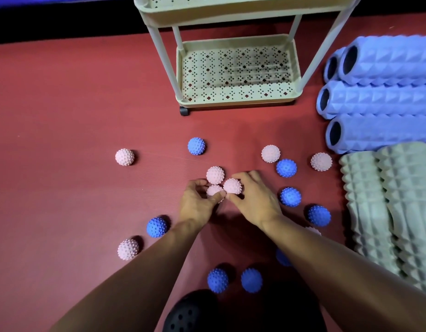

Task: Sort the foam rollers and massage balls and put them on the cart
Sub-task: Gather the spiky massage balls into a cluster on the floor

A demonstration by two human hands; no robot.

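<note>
Both hands gather pink massage balls on the red mat point(63, 104), in front of the cart point(235, 73).

The left hand point(197, 202) pinches one pink ball point(213, 190); the right hand point(253, 195) curls round a second pink ball point(232, 186), a third pink ball point(215, 174) touching both. Blue foam rollers point(384, 97) lie at right, long axes left-right, open ends toward the cart; grey-green rollers point(374, 207) run near-far.

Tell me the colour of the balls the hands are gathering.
Pale pink, spiky; clearest in the head view: three pink balls clustered between both hands.
</note>
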